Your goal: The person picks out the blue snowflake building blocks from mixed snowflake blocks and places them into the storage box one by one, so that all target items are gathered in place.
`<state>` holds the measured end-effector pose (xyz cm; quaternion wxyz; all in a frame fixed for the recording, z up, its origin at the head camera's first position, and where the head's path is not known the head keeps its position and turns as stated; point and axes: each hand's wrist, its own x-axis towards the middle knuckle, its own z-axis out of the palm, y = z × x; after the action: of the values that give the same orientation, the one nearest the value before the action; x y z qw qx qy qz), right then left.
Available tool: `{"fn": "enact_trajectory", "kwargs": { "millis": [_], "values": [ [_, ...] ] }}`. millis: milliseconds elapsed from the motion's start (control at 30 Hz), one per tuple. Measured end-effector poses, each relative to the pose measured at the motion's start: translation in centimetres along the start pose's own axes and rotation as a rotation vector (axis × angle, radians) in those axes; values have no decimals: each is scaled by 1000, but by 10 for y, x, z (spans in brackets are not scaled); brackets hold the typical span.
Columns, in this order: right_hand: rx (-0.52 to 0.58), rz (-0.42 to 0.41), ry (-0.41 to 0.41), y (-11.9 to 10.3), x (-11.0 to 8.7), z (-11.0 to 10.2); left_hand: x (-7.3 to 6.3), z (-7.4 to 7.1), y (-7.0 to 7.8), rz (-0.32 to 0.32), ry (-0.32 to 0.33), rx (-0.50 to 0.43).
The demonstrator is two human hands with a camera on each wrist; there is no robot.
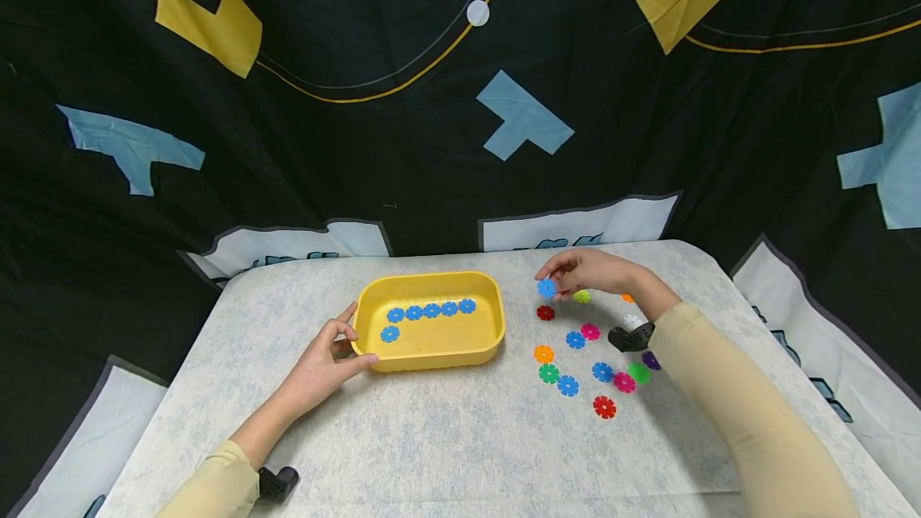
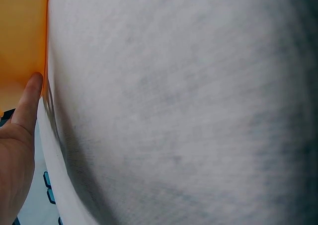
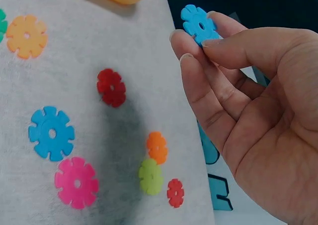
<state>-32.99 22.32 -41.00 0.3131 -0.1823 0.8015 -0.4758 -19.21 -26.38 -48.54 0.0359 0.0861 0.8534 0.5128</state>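
Observation:
A yellow plastic tray (image 1: 432,361) stands left of centre on the table. Inside it lie several blue notched discs (image 1: 432,310), most in a row and one below the row's left end. My left hand (image 1: 334,358) grips the tray's left end, thumb at the front corner and fingers along the side; the left wrist view catches the thumb (image 2: 29,103) against the orange-looking wall. Above the table, right of the tray, my right hand (image 1: 586,270) pinches a blue notched disc (image 3: 198,24) between thumb and fingertips. Below that hand sits a red disc (image 3: 111,88).
Loose discs are scattered on the table's right side, including blue (image 1: 568,386), pink (image 1: 623,382), orange (image 1: 544,354), green (image 1: 549,374) and red (image 1: 604,407). A pale patterned cloth (image 1: 432,446) covers the table. Behind hangs a black curtain (image 1: 388,174).

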Motion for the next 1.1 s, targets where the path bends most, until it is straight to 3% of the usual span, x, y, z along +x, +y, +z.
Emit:
{"fn": "enact_trajectory", "kwargs": {
  "millis": [333, 1100],
  "values": [
    [-5, -25, -2, -24, 6, 6, 0, 0, 0, 6, 4, 2],
    [44, -40, -92, -56, 43, 42, -2, -2, 1, 21, 0, 1]
  ]
}}
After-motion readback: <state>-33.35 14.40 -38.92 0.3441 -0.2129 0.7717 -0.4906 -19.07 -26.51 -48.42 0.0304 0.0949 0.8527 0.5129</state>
